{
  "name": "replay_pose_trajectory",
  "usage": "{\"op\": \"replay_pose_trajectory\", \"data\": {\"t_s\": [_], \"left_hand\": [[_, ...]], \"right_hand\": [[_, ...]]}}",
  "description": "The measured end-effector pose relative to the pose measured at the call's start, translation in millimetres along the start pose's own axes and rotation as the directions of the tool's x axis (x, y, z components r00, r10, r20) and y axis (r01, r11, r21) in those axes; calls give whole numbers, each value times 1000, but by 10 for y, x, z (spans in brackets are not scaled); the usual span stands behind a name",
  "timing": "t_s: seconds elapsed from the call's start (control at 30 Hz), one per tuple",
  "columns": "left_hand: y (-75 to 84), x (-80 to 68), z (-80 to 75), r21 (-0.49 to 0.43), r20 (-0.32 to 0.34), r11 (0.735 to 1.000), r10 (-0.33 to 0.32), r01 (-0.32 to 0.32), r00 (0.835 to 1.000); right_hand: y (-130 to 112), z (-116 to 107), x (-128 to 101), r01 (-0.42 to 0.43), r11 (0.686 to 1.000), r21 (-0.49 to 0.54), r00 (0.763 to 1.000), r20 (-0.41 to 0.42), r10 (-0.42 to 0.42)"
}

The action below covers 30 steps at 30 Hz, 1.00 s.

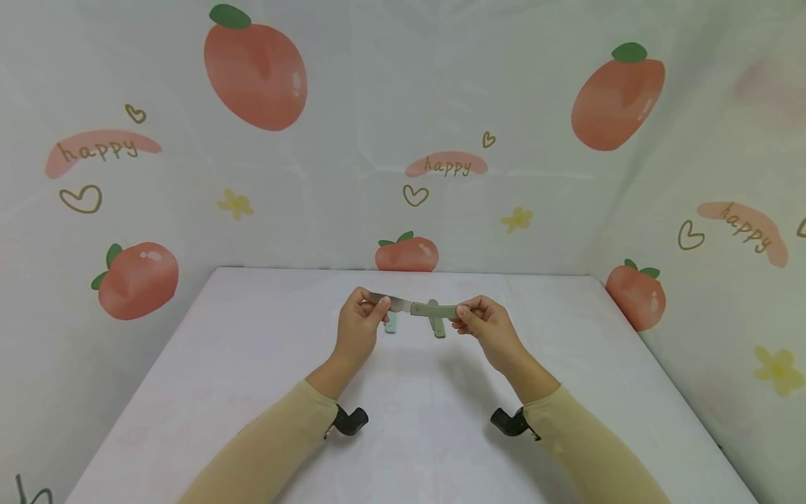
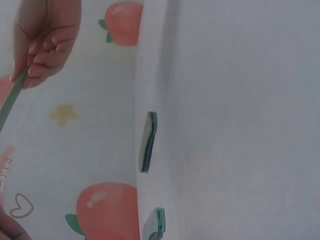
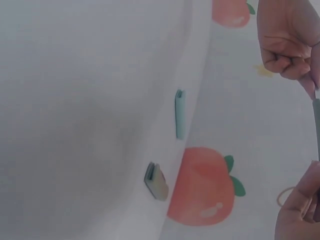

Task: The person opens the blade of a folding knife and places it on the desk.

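Note:
Between my two hands an opened folding knife point(image 1: 434, 311) with a sage-green handle is held up above the table. My left hand point(image 1: 359, 329) pinches its metal blade point(image 1: 399, 303) between thumb and fingers. At the other end, my right hand point(image 1: 494, 332) pinches the tail of the handle. Beyond the hands, two folded green pieces lie on the table: a pale teal one point(image 1: 391, 323), partly hidden by the left fingers, and an olive-green one point(image 1: 439, 329), partly covered by the held knife. The left wrist view shows the olive piece point(image 2: 147, 142) and the teal piece point(image 2: 156, 225) apart.
A white-covered table point(image 1: 434, 434) spreads under both arms. Around it hangs a white curtain point(image 1: 352, 140) printed with red fruit, hearts and yellow flowers, meeting the table's back edge. Black wrist cameras, a left one point(image 1: 350, 420) and a right one point(image 1: 510, 422), stick out from the sleeves.

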State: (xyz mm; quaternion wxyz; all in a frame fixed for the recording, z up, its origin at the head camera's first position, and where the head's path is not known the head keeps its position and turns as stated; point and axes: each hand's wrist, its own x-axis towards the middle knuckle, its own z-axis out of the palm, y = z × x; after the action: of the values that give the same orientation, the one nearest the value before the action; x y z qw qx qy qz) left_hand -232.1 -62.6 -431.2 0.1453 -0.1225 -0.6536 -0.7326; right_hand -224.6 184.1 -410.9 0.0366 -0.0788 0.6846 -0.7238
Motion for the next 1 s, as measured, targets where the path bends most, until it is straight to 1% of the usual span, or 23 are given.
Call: {"op": "replay_pose_trajectory", "data": {"t_s": [0.1,0.2,0.27,0.37,0.43,0.53,0.6,0.7,0.77,0.83,1.0], "left_hand": [[-2,-13,55,-18,-52,1000,-11,10,999],[0,-40,103,-51,-100,998,-52,47,994],[-1,-57,125,-78,-121,995,-76,66,990],[5,-79,132,-91,-133,993,-92,81,987],[9,-86,127,-87,-144,992,-100,89,984],[18,-95,111,-61,-166,991,-129,120,978],[20,-98,102,-50,-178,988,-153,146,972],[21,-101,85,-50,-178,983,-181,174,967],[28,-103,68,-46,-171,980,-199,194,965],[31,-104,41,-21,-154,975,-222,222,963],[46,-113,-45,54,-79,955,-287,292,955]], "right_hand": [[0,19,-5,-12,998,57,1000,-20,13],[-3,37,-8,-18,994,106,999,-33,22],[-4,38,-10,-19,992,125,999,-30,23],[-9,21,-6,-18,993,118,1000,-7,19],[-18,-3,-4,-16,996,86,1000,20,14],[-29,-54,-5,1,1000,3,998,65,-1],[-33,-88,-9,14,999,-53,996,89,-9],[-29,-134,-11,23,994,-110,994,112,-11],[-26,-164,-9,23,990,-141,992,126,-5],[-26,-195,-5,26,983,-182,990,139,0],[-37,-273,-7,44,954,-296,988,154,2]]}}
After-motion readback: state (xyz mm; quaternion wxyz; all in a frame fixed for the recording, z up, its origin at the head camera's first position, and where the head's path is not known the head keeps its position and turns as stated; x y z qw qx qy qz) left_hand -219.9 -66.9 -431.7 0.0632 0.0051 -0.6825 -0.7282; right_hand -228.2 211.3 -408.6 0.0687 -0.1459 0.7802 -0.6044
